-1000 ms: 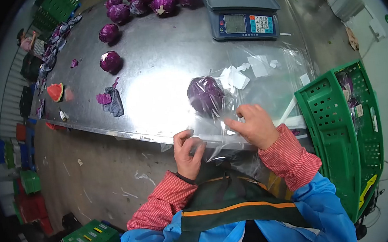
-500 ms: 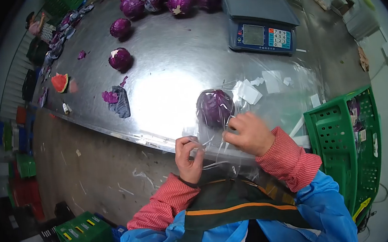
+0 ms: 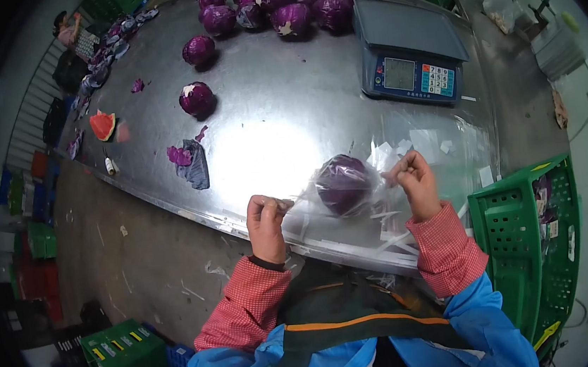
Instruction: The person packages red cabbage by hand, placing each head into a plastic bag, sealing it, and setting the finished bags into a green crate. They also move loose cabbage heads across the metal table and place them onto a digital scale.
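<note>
A purple cabbage (image 3: 344, 185) in clear plastic film lies on the metal table near its front edge, between my hands. My left hand (image 3: 267, 227) pinches the film to the left of the cabbage. On the other side my right hand (image 3: 415, 184) has its fingers closed on the film, just off the cabbage. The film is drawn out between the two hands. White paper slips (image 3: 382, 154) and flat clear plastic sheets lie behind and to the right of the cabbage.
A blue weighing scale (image 3: 409, 52) stands behind to the right. Several cabbages (image 3: 292, 19) are piled at the table's back. At the left are a watermelon piece (image 3: 103, 125) and loose leaves (image 3: 193, 166). A green crate (image 3: 504, 234) stands at right. A person (image 3: 71, 35) is far left.
My hands have moved apart, the left one leftward and up, the right one rightward and up. The film around the cabbage is now stretched sideways. The table appears slightly shifted rightward in view.
</note>
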`<action>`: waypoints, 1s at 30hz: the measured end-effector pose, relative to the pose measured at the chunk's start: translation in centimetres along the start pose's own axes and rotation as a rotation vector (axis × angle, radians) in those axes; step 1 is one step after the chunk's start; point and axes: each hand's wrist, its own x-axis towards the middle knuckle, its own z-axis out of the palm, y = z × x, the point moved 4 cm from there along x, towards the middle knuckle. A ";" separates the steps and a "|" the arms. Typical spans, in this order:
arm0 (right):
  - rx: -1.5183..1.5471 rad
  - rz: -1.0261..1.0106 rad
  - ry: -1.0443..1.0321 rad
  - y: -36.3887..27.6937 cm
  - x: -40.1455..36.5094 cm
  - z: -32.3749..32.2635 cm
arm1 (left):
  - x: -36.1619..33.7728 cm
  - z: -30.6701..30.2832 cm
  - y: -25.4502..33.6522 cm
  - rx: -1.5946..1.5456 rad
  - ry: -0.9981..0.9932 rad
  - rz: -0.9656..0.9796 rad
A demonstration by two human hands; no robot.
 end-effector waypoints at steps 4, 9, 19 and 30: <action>-0.326 -0.138 -0.096 -2.8 -0.7 2.7 | 0.8 -0.1 -0.7 0.061 0.048 -0.014; -0.204 -0.113 0.039 -2.2 1.1 2.8 | 2.7 1.3 0.0 0.116 0.105 0.023; -0.020 0.285 0.413 0.3 1.9 0.3 | 6.5 4.7 -0.8 0.257 0.162 -0.174; -0.831 0.334 0.087 8.2 2.7 2.6 | 8.6 -0.6 -9.4 0.747 -0.142 -0.289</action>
